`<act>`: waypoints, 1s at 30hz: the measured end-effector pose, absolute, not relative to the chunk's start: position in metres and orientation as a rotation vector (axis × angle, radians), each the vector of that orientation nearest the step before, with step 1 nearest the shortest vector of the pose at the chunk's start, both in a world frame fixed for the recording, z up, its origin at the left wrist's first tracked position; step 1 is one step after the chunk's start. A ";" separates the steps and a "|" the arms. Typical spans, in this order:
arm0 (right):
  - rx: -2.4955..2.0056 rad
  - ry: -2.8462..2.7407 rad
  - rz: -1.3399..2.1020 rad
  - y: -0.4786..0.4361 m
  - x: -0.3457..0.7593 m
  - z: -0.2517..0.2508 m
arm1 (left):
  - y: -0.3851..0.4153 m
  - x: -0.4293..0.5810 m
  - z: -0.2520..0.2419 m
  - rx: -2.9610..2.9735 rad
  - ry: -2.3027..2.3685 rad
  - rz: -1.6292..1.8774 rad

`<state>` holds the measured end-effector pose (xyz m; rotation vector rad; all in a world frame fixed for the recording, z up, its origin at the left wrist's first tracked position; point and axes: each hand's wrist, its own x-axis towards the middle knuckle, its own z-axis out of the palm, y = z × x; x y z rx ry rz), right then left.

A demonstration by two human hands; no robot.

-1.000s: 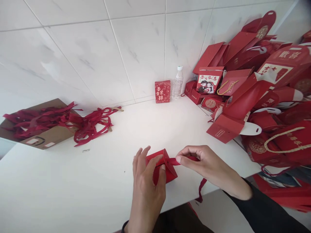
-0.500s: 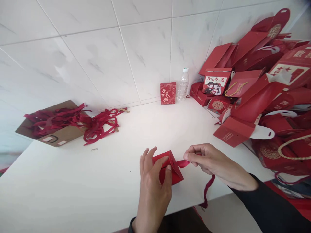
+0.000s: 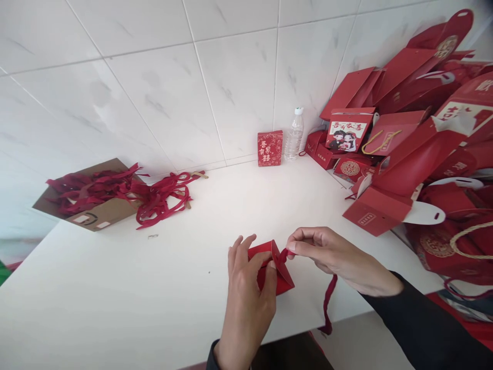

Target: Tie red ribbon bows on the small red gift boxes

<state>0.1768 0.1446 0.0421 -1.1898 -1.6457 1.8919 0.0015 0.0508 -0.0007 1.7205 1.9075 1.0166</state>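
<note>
A small red paper box (image 3: 284, 281) with a triangular end lies on the white table near its front edge. My left hand (image 3: 252, 290) grips it from the left, with thumb and forefinger near the end panel and the other fingers over the far side. My right hand (image 3: 327, 252) pinches a dark red ribbon (image 3: 330, 298) close against that end panel. A short bunched piece shows between the fingertips and the box. The ribbon's long tail hangs below my right hand, down past the table edge.
A cardboard box (image 3: 115, 216) stands at the left, with a heap of red ribbons (image 3: 164, 200) spilling beside it. At the wall stand a red printed box (image 3: 269, 149) and a clear plastic bottle (image 3: 295, 134). Piled red gift boxes (image 3: 379, 208) fill the right side.
My right hand has moved left toward the box, so the ribbon between them is shorter and bunched. My left hand keeps its hold. The view has shifted slightly.
</note>
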 end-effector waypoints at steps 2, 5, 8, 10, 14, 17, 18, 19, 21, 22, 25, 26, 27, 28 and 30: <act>-1.205 -1.647 1.890 0.144 0.178 0.042 | 0.052 0.002 -0.001 1.701 1.895 1.023; -1.199 -1.632 1.919 0.145 0.179 0.041 | 0.054 0.002 -0.001 1.685 1.877 1.042; -1.220 -1.541 1.987 0.147 0.180 0.039 | 0.054 0.002 -0.001 1.680 1.855 1.056; -1.260 -1.460 2.014 0.149 0.181 0.037 | 0.053 0.001 -0.001 1.664 1.848 1.057; -1.307 -1.448 2.020 0.149 0.181 0.035 | 0.053 0.001 -0.002 1.623 1.840 1.058; -1.289 -1.506 2.016 0.147 0.178 0.034 | 0.054 0.003 -0.002 1.588 1.825 1.091; -1.280 -1.522 2.013 0.147 0.177 0.034 | 0.055 0.003 -0.002 1.568 1.818 1.112; -1.273 -1.537 2.011 0.147 0.177 0.034 | 0.056 0.004 -0.002 1.545 1.810 1.135; -1.262 -1.562 2.008 0.147 0.176 0.033 | 0.057 0.004 -0.002 1.482 1.799 1.170; -1.256 -1.577 2.008 0.147 0.177 0.033 | 0.057 0.004 -0.001 1.439 1.794 1.179; -1.260 -1.674 1.931 0.145 0.177 0.032 | 0.057 0.002 0.001 1.288 1.780 1.214; -1.257 -1.740 1.820 0.143 0.176 0.032 | 0.057 0.001 0.001 1.241 1.767 1.247; -1.239 -1.817 1.659 0.141 0.174 0.032 | 0.057 0.000 0.001 1.197 1.746 1.289; -1.200 -1.892 1.477 0.138 0.171 0.032 | 0.056 -0.001 0.002 1.156 1.720 1.339; -1.078 -2.002 1.192 0.130 0.162 0.033 | 0.055 -0.003 0.004 1.073 1.651 1.441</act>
